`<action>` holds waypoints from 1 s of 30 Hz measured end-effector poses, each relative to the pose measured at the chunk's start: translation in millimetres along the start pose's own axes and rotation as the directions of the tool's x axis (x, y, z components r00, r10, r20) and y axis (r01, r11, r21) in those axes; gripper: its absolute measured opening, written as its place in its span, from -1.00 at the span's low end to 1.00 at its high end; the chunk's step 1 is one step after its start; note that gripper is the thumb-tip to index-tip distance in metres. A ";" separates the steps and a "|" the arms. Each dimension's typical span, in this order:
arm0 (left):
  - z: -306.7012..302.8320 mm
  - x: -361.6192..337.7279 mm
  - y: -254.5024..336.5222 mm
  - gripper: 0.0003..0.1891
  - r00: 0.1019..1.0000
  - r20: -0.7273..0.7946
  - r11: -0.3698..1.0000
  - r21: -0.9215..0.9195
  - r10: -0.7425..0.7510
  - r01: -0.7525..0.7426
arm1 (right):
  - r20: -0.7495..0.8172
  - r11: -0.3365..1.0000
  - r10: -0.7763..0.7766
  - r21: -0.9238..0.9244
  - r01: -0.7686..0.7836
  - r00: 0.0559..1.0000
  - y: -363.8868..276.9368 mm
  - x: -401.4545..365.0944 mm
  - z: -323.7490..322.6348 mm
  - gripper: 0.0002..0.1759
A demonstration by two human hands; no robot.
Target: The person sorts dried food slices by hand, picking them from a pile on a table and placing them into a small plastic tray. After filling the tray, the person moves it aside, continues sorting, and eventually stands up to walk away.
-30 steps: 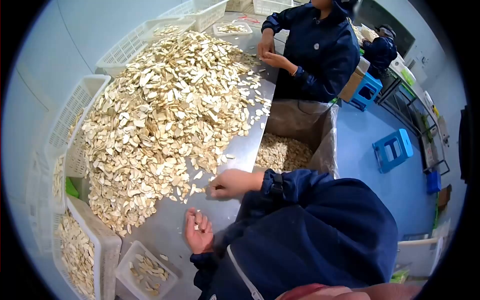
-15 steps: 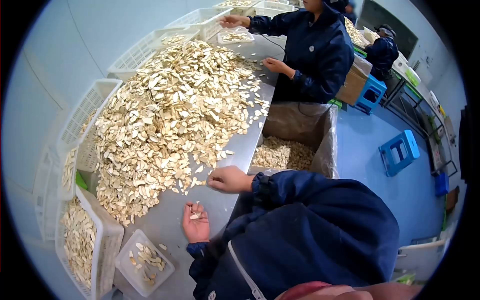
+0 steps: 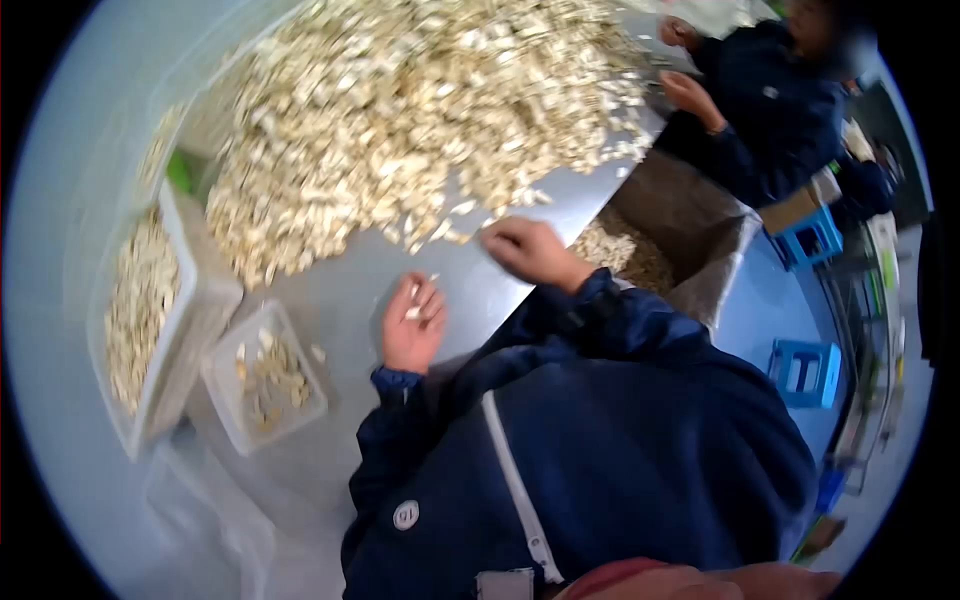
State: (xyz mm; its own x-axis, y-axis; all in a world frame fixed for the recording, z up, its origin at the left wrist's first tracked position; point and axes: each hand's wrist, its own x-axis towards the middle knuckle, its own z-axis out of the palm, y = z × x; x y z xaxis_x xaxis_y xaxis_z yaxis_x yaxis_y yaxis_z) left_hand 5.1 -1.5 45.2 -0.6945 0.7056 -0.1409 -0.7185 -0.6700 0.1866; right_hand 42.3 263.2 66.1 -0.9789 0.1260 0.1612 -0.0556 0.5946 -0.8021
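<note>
A big heap of pale, dried slices (image 3: pixel 400 120) spreads over the metal table (image 3: pixel 330 270). My left hand (image 3: pixel 413 325) is palm up at the near side of the heap, its fingers curled round a few pale slices. To its right, my right hand (image 3: pixel 530 250) is closed at the heap's near edge, beside some loose slices; its fingertips are turned away, so what they hold is hidden. A small white tray (image 3: pixel 318 408) with some slices in it stands to the left of my left hand. The picture is smeared by motion.
At the left is a white basket (image 3: pixel 185 300) full of slices. A lined box (image 3: pixel 690 200) with broken pieces stands beyond the table's right edge. Across from it, a co-worker (image 3: pixel 770 110) holds both hands near the heap. Blue stools (image 3: pixel 805 372) stand on the floor.
The head view has swung, so the heap sits higher and the near tray shows more fully. My left hand still holds slices; my right hand stays closed, a little farther from the left.
</note>
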 end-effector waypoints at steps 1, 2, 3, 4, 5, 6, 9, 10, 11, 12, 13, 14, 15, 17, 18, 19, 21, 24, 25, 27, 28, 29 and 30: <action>5.9 -0.9 -1.5 -0.77 1.000 -0.023 1.000 -0.002 0.012 -0.012 | -0.016 1.000 -0.009 -0.010 0.009 1.000 6.1 2.3 -8.3 -0.79; 9.4 -0.6 -3.2 -0.77 0.999 -0.031 1.000 0.002 0.013 -0.013 | -0.062 0.998 -0.021 -0.069 0.016 0.998 14.7 6.2 -15.5 -0.78; 11.6 -0.7 -5.2 -0.76 0.999 -0.042 1.000 -0.001 0.015 -0.015 | -0.095 0.997 0.054 -0.048 -0.058 0.994 18.1 9.4 -27.3 -0.77; 12.5 -0.3 -6.7 -0.75 0.999 -0.048 1.000 -0.002 0.010 -0.010 | -0.112 0.991 0.100 -0.079 -0.110 0.989 20.0 13.7 -39.4 -0.77; 14.7 0.5 -9.4 -0.75 0.998 -0.055 1.000 -0.003 -0.002 0.002 | -0.134 0.980 0.151 -0.109 -0.166 0.979 20.2 18.1 -48.1 -0.76; 25.2 1.7 -12.9 -0.76 0.996 -0.093 1.000 0.011 0.011 -0.010 | -0.136 0.979 0.151 -0.118 -0.168 0.979 16.9 24.4 -52.5 -0.76; 19.5 13.2 -14.2 -0.78 0.994 -0.107 0.999 0.027 -0.024 0.027 | -0.149 0.972 0.077 -0.208 -0.108 0.986 5.3 39.9 -52.9 -0.76; 17.2 16.1 -14.4 -0.79 0.994 -0.108 0.999 0.018 -0.032 0.034 | -0.160 0.959 -0.005 -0.280 -0.040 0.987 -1.3 46.5 -46.6 -0.76; 14.8 18.6 -13.8 -0.79 0.993 -0.107 0.999 0.011 -0.039 0.041 | -0.165 0.937 -0.090 -0.349 0.027 0.982 -6.1 52.5 -39.3 -0.75; 13.1 19.6 -12.4 -0.80 0.993 -0.109 0.999 0.006 -0.047 0.048 | -0.173 0.884 -0.172 -0.461 0.074 0.970 -8.5 56.6 -31.8 -0.73; 11.6 19.7 -11.4 -0.80 0.993 -0.109 0.999 0.014 -0.046 0.047 | -0.153 0.868 -0.195 -0.487 0.098 0.969 -8.8 59.6 -27.2 -0.74; 9.9 19.9 -11.1 -0.80 0.993 -0.107 0.999 0.020 -0.045 0.048 | -0.133 0.850 -0.219 -0.513 0.122 0.967 -8.3 63.0 -23.8 -0.74; 8.8 19.4 -11.4 -0.80 0.993 -0.104 0.998 0.024 -0.047 0.050 | -0.111 0.829 -0.241 -0.540 0.145 0.964 -6.7 65.7 -21.4 -0.75; 6.7 18.4 -10.9 -0.79 0.995 -0.077 0.998 0.019 -0.059 0.060 | -0.083 0.849 -0.266 -0.492 0.192 0.960 4.5 66.0 -19.9 -0.79; 6.6 17.5 -10.0 -0.79 0.996 -0.064 0.998 0.016 -0.062 0.063 | -0.078 0.866 -0.275 -0.452 0.212 0.958 5.5 64.0 -21.9 -0.80; 6.7 17.5 -9.3 -0.79 0.996 -0.066 0.998 0.026 -0.064 0.066 | -0.074 0.882 -0.282 -0.411 0.229 0.956 7.0 61.1 -24.3 -0.81; 8.7 18.1 -9.4 -0.80 0.995 -0.066 0.996 0.042 -0.074 0.077 | -0.117 0.920 -0.224 -0.354 0.170 0.968 7.6 56.2 -31.0 -0.82; 8.5 19.4 -8.7 -0.80 0.995 -0.056 0.995 0.047 -0.082 0.085 | -0.123 0.980 0.093 -0.166 -0.112 0.988 -0.8 46.2 -41.0 -0.79; 10.0 19.0 -9.1 -0.79 0.994 -0.068 0.995 0.048 -0.083 0.087 | -0.114 0.981 0.124 -0.135 -0.139 0.986 -1.5 44.8 -41.1 -0.78; 13.8 18.6 -10.0 -0.75 0.992 -0.090 0.995 0.053 -0.084 0.089 | -0.095 0.979 0.182 -0.072 -0.189 0.979 -3.8 40.6 -40.9 -0.77; 12.8 18.8 -10.0 -0.72 0.993 -0.077 0.993 0.077 -0.088 0.094 | -0.052 0.978 0.202 -0.042 -0.205 0.978 -6.5 38.3 -38.6 -0.75; 11.1 18.8 -10.2 -0.69 0.994 -0.064 0.990 0.101 -0.093 0.099 | -0.009 0.975 0.221 -0.011 -0.221 0.975 -10.4 35.8 -34.7 -0.74; 12.9 19.1 -10.1 -0.65 0.994 -0.052 0.987 0.124 -0.097 0.103 | 0.020 0.978 0.207 -0.043 -0.206 0.978 -16.4 34.0 -32.1 -0.72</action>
State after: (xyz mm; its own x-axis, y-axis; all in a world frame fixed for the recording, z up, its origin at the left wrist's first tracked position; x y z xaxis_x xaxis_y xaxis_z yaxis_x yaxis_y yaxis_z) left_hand -0.5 21.7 53.2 -0.6224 0.7544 -0.2085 -0.7760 -0.5599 0.2904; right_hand 16.2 283.2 103.2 -0.9729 0.2305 -0.0193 0.1554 0.5898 -0.7925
